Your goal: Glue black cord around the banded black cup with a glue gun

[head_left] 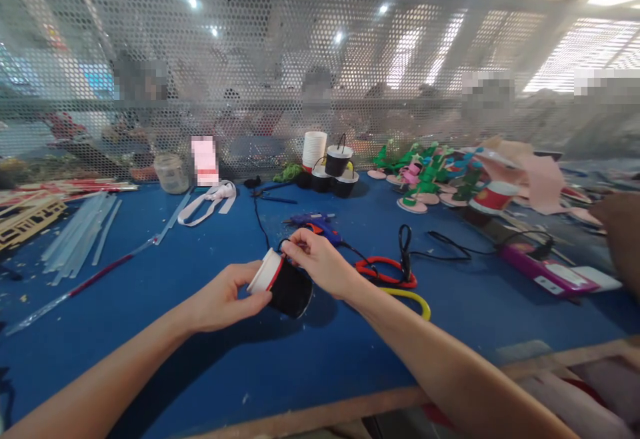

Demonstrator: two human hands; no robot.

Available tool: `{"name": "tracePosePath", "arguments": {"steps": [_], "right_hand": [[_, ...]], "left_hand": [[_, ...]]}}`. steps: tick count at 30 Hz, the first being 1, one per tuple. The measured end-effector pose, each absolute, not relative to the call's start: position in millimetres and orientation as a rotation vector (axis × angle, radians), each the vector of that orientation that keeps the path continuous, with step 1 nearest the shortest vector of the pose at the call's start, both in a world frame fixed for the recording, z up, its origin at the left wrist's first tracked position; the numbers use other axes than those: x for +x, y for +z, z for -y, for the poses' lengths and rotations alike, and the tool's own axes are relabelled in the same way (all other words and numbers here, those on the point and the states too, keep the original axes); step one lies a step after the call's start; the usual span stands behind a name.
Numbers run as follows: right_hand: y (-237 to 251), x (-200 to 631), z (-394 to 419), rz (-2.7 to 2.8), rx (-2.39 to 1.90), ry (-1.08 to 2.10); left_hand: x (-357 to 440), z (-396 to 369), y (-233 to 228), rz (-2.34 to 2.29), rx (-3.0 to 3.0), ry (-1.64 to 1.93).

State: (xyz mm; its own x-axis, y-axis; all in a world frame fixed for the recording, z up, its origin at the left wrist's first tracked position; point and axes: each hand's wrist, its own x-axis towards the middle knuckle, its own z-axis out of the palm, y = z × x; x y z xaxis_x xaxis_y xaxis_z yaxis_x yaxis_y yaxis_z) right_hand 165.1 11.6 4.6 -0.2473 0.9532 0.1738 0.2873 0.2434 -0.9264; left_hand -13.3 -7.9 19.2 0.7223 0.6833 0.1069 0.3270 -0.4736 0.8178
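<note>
Cup [286, 287], black and white, tilted

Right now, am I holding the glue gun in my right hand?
No, the glue gun lies on the table beyond your right hand, which is at the black cup.

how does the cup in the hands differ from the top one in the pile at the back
The held cup is tilted, gripped by the left hand; the top cup stands upright on other cups. The held cup shows a thin red line below its white band; none is discernible on the top cup. Both have a white upper band and a black lower body.
</note>
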Motion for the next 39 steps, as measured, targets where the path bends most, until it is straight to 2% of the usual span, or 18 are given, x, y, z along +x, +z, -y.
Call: {"name": "tracePosePath", "arguments": {"steps": [16, 26, 32, 39], "right_hand": [[2, 161, -9, 1.817, -1.235, 0.966], [-2, 154, 4, 1.965, -1.207, 0.628], [-8, 146, 10, 2.098, -1.226, 0.392], [-11, 148, 8, 2.076, -1.149, 0.405]], "left_hand": [[-13, 9, 21, -0.717, 2.132, 0.574], [-8, 10, 16, -0.988, 1.598, 0.569], [0, 13, 11, -1.07, 1.505, 0.574], [4, 17, 7, -1.03, 1.549, 0.681]]}}
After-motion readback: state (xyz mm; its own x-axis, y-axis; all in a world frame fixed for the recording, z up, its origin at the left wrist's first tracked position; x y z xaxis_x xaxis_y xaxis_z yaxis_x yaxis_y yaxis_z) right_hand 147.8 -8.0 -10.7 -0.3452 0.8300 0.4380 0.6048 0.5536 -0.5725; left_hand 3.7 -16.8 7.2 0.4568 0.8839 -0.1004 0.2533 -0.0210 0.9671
